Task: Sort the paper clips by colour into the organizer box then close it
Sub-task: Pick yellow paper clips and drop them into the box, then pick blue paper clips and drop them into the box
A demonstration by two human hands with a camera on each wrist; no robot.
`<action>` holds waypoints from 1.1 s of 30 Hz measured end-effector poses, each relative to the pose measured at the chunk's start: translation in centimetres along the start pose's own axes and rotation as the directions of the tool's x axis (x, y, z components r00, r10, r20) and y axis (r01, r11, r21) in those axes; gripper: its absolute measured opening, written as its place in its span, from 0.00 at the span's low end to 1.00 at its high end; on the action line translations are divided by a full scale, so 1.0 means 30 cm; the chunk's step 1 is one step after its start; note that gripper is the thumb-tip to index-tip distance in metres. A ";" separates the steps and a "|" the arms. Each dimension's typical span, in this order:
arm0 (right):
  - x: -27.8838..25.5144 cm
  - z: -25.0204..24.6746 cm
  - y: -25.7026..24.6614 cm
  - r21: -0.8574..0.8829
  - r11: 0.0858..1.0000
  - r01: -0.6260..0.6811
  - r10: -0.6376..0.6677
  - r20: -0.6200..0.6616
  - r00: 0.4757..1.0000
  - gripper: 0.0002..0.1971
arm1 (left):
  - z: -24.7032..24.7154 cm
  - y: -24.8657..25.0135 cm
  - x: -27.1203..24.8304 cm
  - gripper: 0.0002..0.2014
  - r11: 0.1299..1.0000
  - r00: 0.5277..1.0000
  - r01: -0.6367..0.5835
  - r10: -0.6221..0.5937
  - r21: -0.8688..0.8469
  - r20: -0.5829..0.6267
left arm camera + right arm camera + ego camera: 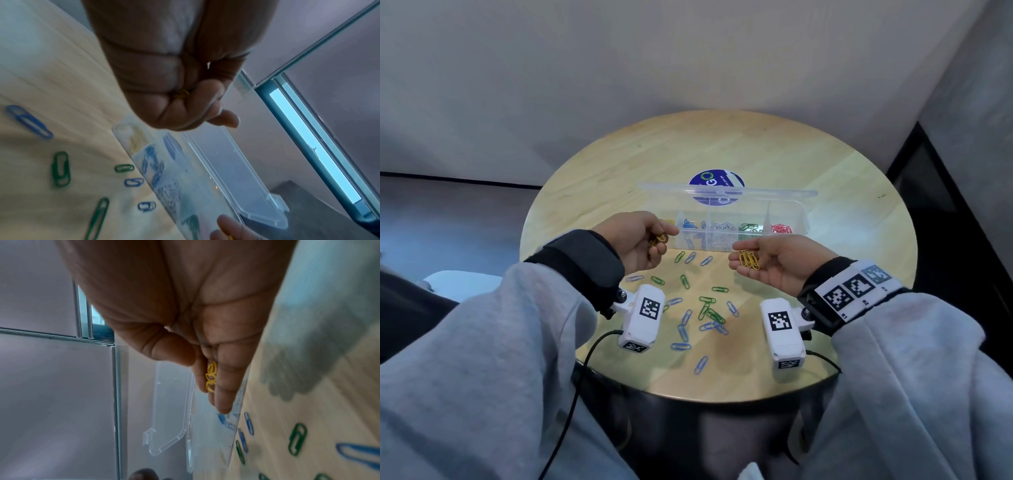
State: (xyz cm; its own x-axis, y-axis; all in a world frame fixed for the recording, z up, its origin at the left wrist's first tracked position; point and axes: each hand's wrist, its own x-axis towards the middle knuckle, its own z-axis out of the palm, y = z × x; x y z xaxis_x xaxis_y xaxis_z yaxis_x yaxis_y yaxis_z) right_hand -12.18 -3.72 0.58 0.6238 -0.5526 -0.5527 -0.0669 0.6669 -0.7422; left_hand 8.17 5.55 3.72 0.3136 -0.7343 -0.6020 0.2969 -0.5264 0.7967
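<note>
Soft grey sleeves (493, 342) are seen closest, with white wrist cameras (642, 318) strapped on. The round table (842, 192) is made of pale, smooth wood. The organizer box (722, 222) is made of clear plastic and is long and thin, and its lid (726, 192) is stood open behind it. Inside the box, yellow, blue, white, green and red clips are kept in separate parts. In front of the box, thin blue and green paper clips (702, 308) are scattered on the wood. Left of the box's front, the left hand (638, 240) is curled tight around yellow paper clips (657, 240). Right of that, the right hand (777, 263) is held palm up with flat fingers, and more yellow clips (748, 259) are carried on them.
</note>
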 end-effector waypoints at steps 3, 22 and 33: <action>0.009 0.035 -0.003 0.022 1.000 0.016 -0.016 0.024 1.000 0.19 | -0.042 0.015 0.013 0.17 0.996 1.000 -0.028 0.028 -0.085 0.004; 0.233 0.341 -0.090 -0.017 0.995 0.094 -0.095 -0.016 0.995 0.27 | -0.093 0.109 0.165 0.12 0.964 0.993 -0.120 0.121 -0.239 -0.013; 0.176 0.281 -0.086 -0.361 0.915 0.184 -0.185 0.030 0.982 0.15 | -0.095 0.075 0.129 0.13 0.945 0.983 -0.186 0.180 -0.271 -0.047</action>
State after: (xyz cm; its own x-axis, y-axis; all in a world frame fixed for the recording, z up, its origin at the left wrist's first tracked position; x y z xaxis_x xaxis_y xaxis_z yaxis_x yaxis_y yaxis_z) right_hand -2.15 -4.14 2.78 0.6481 -0.6517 -0.3941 -0.2274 0.3282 -0.9168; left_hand 12.63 2.74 3.04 0.4043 -0.7959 -0.4506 0.4660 -0.2446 0.8503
